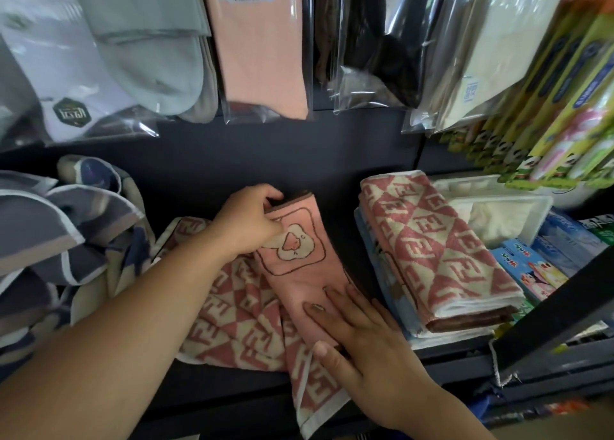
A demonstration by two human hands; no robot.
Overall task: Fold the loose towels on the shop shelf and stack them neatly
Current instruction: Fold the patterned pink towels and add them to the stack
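The pink towel (299, 260), folded into a long strip with a cartoon drawn on it, lies near the middle of the shelf (335, 227), running from the back toward the front edge. It rests on top of a loose checked towel (232, 323), red and cream, which spreads under it and hangs a corner over the front edge.

The left hand (247, 220) grips the pink towel's far end, fingers curled over its edge and thumb underneath. The right hand (365, 333) lies flat on the near end, fingers straight and spread, pressing the cloth down.

Toward the right end of the shelf sits a folded towel (432, 250) of the same check, stacked on a blue towel (385, 283). At the left end is a rumpled heap of grey towels (66, 227) with white trim.

Bagged socks (262, 51) hang above the shelf's back. Boxes (528, 270) stand just beside the stack, on the right.
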